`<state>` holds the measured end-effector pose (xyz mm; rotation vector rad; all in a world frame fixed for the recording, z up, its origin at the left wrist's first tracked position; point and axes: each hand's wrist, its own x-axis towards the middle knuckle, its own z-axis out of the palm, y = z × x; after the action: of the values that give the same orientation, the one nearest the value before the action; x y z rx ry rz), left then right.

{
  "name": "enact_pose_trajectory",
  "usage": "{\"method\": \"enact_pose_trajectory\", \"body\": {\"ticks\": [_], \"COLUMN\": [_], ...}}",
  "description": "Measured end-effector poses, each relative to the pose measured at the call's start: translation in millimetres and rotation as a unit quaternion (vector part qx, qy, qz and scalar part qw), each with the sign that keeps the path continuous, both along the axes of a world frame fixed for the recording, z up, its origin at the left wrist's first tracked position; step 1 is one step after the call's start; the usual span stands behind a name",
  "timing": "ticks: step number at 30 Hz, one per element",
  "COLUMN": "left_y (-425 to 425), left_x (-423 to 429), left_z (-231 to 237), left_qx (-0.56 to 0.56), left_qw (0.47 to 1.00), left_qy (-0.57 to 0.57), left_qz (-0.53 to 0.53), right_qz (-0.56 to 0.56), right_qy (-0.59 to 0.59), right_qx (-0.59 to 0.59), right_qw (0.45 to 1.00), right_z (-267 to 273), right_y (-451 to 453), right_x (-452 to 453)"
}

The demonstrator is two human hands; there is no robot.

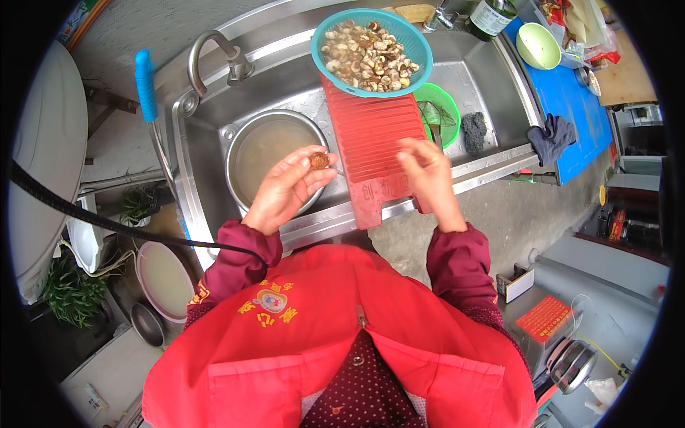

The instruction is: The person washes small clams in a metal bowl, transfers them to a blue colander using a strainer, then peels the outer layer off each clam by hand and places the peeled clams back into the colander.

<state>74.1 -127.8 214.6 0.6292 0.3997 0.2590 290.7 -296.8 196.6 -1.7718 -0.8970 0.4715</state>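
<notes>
My left hand (291,187) holds a small round brown tuber, perhaps a taro or chestnut (319,160), between thumb and fingers, over the right rim of a steel basin (231,170) of cloudy water. Above the red ridged plastic washboard (369,136) is my right hand (431,174), its fingers bent and apart, with nothing seen in it. The washboard lies across the sink. On its far end rests a teal plastic colander (428,56) full of partly peeled brown and whitish pieces (369,59). A bright green basket (452,115) with a wire strainer stands to the right of the washboard.
A curved faucet (200,53) rises behind the steel sink (291,235). A dark scouring pad (474,131) lies in the right basin. Dark gloves (554,139) hang over the right edge, near a blue board (583,128). A blue-handled tool (145,85) leans at left.
</notes>
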Motion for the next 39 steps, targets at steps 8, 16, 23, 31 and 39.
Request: {"method": "enact_pose_trajectory", "body": {"ticks": [8, 16, 23, 31, 39], "left_y": [-9.9, -12.7, -14.8, -15.6, -14.9], "left_x": [3.2, -0.7, -2.1, -4.5, -5.1], "left_z": [-0.3, -13.2, -14.8, -12.9, -10.2], "left_qx": [0.028, 0.062, 0.078, 0.054, 0.014], "left_qw": [0.999, 0.995, 0.994, 0.996, 0.999], "left_qy": [0.037, 0.073, 0.080, 0.078, 0.051], "left_qz": [-0.006, 0.005, 0.010, 0.007, 0.002], "right_qz": [0.115, 0.078, 0.073, 0.086, 0.065], "right_qy": [-0.005, -0.037, -0.121, -0.065, -0.020], "right_qx": [0.081, 0.093, 0.095, 0.077, 0.053], "right_qw": [0.990, 0.992, 0.985, 0.991, 0.996], "right_z": [28.7, 21.8, 23.0, 23.1, 25.0], "right_y": [46.7, 48.7, 46.0, 44.3, 37.2], "right_x": [-68.2, -76.7, -79.5, -82.6, -80.3]}}
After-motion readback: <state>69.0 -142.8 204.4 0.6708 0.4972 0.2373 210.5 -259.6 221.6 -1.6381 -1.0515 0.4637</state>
